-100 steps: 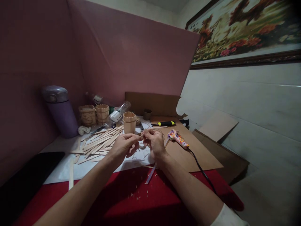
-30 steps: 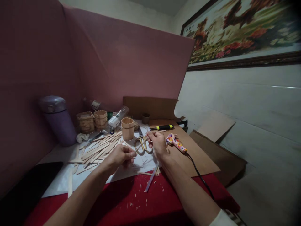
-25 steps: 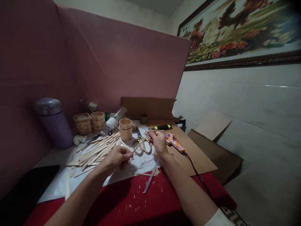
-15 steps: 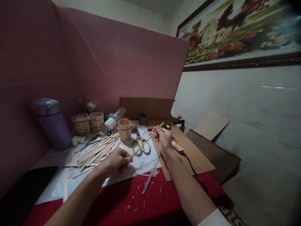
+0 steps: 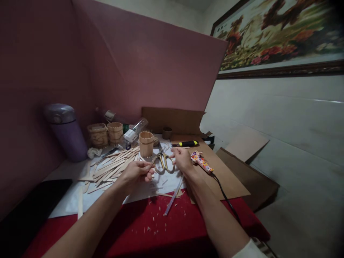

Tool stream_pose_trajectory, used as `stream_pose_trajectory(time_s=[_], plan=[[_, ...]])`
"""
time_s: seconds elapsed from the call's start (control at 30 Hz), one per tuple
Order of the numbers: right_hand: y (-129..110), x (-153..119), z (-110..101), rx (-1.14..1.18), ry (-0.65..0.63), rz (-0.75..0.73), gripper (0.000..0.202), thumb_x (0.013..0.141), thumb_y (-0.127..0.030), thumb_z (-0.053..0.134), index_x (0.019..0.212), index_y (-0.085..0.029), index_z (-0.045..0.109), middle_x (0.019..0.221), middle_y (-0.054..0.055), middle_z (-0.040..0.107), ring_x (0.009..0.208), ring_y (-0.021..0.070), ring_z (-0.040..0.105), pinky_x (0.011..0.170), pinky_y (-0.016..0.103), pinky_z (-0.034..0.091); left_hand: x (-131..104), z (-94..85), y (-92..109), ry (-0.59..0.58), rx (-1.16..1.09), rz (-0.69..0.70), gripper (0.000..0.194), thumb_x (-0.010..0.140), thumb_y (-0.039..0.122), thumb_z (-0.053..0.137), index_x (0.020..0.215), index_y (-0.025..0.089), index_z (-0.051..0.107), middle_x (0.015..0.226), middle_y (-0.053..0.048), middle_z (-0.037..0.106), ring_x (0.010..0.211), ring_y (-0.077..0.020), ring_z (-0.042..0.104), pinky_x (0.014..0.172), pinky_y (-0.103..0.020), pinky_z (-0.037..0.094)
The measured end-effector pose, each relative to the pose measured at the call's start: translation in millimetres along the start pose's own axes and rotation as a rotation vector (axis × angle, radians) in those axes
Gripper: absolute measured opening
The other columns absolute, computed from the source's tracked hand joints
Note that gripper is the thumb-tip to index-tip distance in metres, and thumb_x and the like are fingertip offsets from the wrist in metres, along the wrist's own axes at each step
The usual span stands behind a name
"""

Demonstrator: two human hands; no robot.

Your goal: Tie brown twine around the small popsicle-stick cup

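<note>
My left hand [image 5: 139, 172] pinches a thin piece of twine, left of the gold-handled scissors [image 5: 160, 168]. Just right of the handles is my right hand [image 5: 182, 159], its fingers curled together; what they hold is too small to make out. The scissors lie on white paper, blades pointing away. Behind my left hand a small cup of wooden sticks [image 5: 146, 147] stands upright with a band around it. Loose flat wooden sticks [image 5: 115, 166] are heaped to the left.
Two more stick cups [image 5: 115, 133], a plastic bottle [image 5: 137, 129] and a purple flask [image 5: 67, 132] stand or lie behind and left. A black-and-yellow cutter [image 5: 186, 143] and a flowered glue gun [image 5: 201, 162] with a cable rest on cardboard [image 5: 228, 184]. A clear glue stick [image 5: 172, 202] lies in front.
My hands have come closer together; the twine is no longer stretched across between them. My right hand has moved down, off the cutter. The view has shifted slightly.
</note>
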State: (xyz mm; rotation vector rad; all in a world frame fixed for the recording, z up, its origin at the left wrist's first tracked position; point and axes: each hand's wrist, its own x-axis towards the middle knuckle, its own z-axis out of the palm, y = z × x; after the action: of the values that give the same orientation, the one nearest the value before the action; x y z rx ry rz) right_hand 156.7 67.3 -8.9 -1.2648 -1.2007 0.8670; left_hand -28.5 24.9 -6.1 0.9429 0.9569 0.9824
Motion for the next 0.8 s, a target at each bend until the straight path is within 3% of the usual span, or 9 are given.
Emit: stream_pose_trajectory(time_s=[0.1,0.2,0.27,0.4,0.53,0.8], plan=[[0,-19,14,-0.158,-0.229,-0.055,0.034,0.082,-0.04,0.054,0.061,-0.015,0.063,0.042,-0.002,0.05,0.036,0.0078,0.043,0.038,0.02,0.032,3,-1.9,0,0.065,-0.059,0.018,0.011,0.076,-0.001,0.052,0.076,0.004,0.062,0.06,-0.006,0.061,0.042,-0.0073,0.054,0.043,-0.018,0.044],[-1,-35,25,-0.092,-0.423,0.061,0.03,0.079,-0.042,0.056,0.067,-0.015,0.063,0.045,-0.003,0.051,0.033,0.007,0.039,0.033,0.019,0.03,4,-4.1,-1,0.067,-0.013,0.044,0.011,0.075,-0.002,0.052,0.076,0.005,0.06,0.064,-0.007,0.063,0.045,-0.0092,0.057,0.044,-0.02,0.046],[-2,-42,30,0.015,-0.478,0.104,0.032,0.076,-0.046,0.059,0.07,-0.015,0.061,0.055,-0.001,0.056,0.039,0.0075,0.044,0.033,0.018,0.032,3,-3.7,-3,0.054,0.036,0.081,0.009,0.072,0.0,0.054,0.077,0.007,0.057,0.064,-0.007,0.064,0.045,-0.0104,0.058,0.043,-0.02,0.045],[-3,-48,34,0.105,-0.463,0.126,0.037,0.069,-0.052,0.064,0.066,-0.015,0.056,0.058,-0.002,0.054,0.044,0.0073,0.045,0.032,0.017,0.032,-1,1.3,-2,0.027,0.106,0.146,0.016,0.069,0.007,0.061,0.079,0.013,0.051,0.059,-0.005,0.065,0.046,-0.0142,0.06,0.041,-0.022,0.045],[-3,-49,35,0.134,-0.403,0.068,0.03,0.069,-0.044,0.066,0.065,-0.015,0.056,0.056,-0.003,0.052,0.043,0.0068,0.044,0.032,0.016,0.03,-6,5.3,2,0.049,0.124,0.147,0.02,0.067,0.012,0.063,0.081,0.014,0.049,0.061,-0.006,0.067,0.049,-0.0166,0.063,0.04,-0.022,0.045],[-7,-50,34,0.163,-0.424,0.079,0.02,0.07,-0.035,0.062,0.067,-0.015,0.058,0.059,-0.002,0.054,0.046,0.0071,0.045,0.033,0.016,0.031,-8,4.6,5,0.097,0.137,0.144,0.024,0.067,0.015,0.065,0.085,0.013,0.049,0.063,-0.008,0.068,0.051,-0.0194,0.065,0.039,-0.023,0.046]])
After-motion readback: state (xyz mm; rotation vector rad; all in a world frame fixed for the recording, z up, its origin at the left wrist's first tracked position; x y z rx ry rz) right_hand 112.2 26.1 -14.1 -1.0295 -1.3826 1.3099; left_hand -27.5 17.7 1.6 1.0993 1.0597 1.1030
